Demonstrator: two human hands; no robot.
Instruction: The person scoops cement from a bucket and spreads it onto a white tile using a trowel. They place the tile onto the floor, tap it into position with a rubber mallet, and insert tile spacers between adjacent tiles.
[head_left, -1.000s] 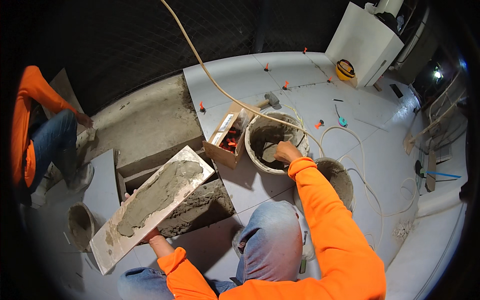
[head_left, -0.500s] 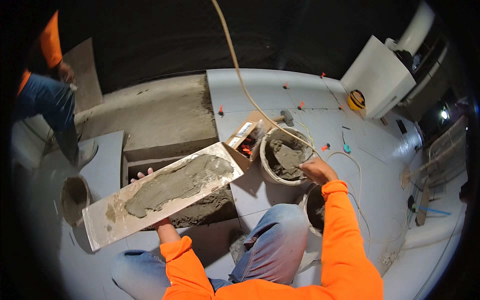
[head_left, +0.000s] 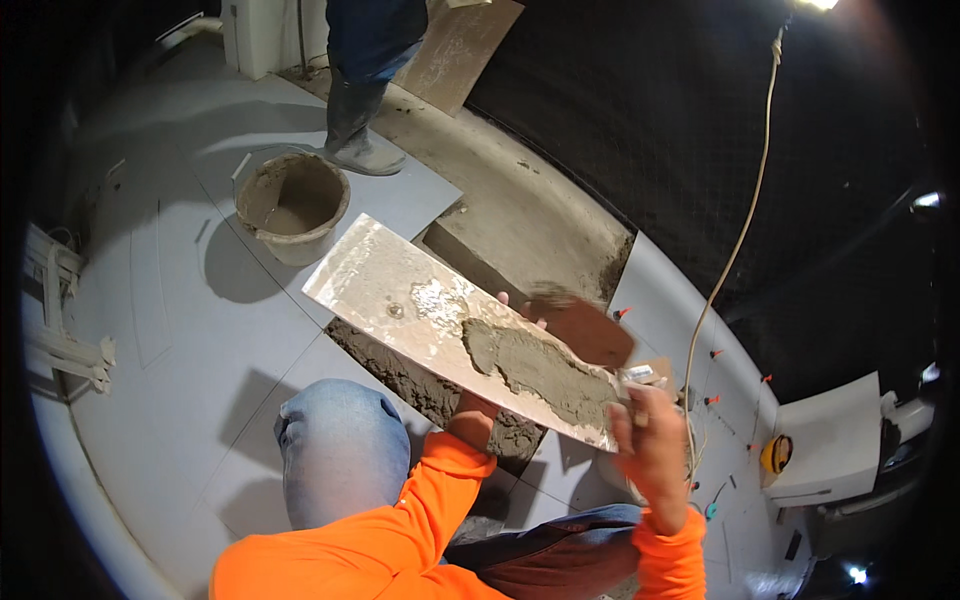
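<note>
A long, narrow tile [head_left: 350, 290], mortar side up, lies tilted across my left hand [head_left: 475, 418]. The palm is hidden beneath it, while the fingertips show past the far edge. Grey mortar [head_left: 545, 372] is spread over the tile's right half, and wet smears mark the rest. My right hand [head_left: 650, 440] grips a trowel [head_left: 585, 325] by its handle at the tile's right end. The trowel's blade is blurred by motion above the far edge. Below the tile, a mortar bed [head_left: 400, 375] fills a gap among grey floor tiles.
At the left stands a mortar-stained bucket [head_left: 298, 240], near another person's boot [head_left: 360, 130]. A cardboard box [head_left: 655, 372] and a partly hidden bucket are beyond my right hand. A cord [head_left: 745, 220] hangs down at the right. Red-orange tile spacers [head_left: 712, 400] stick up from the floor joints.
My right hand has brought the trowel from the mortar bucket to the tile's right end. The view has swung left. My left hand still supports the tile.
</note>
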